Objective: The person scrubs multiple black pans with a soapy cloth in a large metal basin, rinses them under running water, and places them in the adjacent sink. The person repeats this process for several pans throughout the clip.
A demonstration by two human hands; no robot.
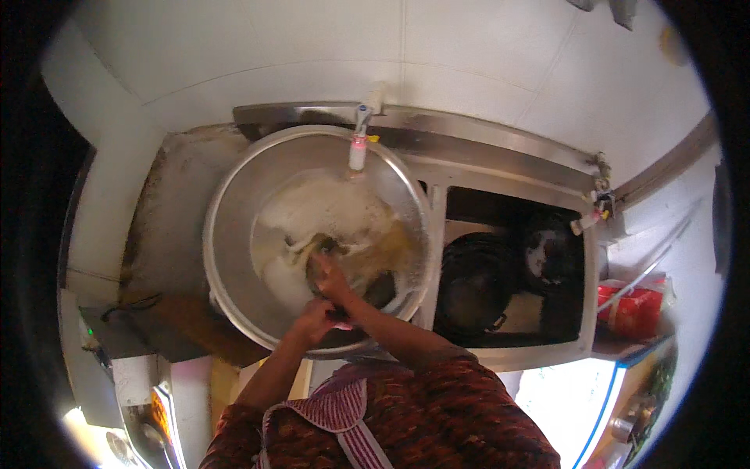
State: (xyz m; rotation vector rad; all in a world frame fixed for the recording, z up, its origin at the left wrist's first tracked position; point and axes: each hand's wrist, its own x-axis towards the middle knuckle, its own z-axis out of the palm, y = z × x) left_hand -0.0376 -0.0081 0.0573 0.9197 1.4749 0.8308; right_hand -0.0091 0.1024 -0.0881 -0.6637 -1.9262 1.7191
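A large round metal basin [230, 258] stands before me, holding cloudy, foamy water [325, 202]. Over its near side, my left hand [316, 319] is closed around a narrow part of a dark object, perhaps a handle, with a bit of pink beside it. My right hand [331, 280] reaches past it toward the middle of the basin and presses on a dark, wet thing [315, 272] at the water. Blur and the hands hide what this thing is. Another dark patch [382, 290] shows to the right of my right wrist.
A tap [357, 149] hangs over the basin's far rim. To the right, a sink compartment [577, 275] holds dark round pans [474, 281], with a second tap [589, 220] at its corner. A red package [636, 311] lies farther right. Behind stands a white wall [316, 47].
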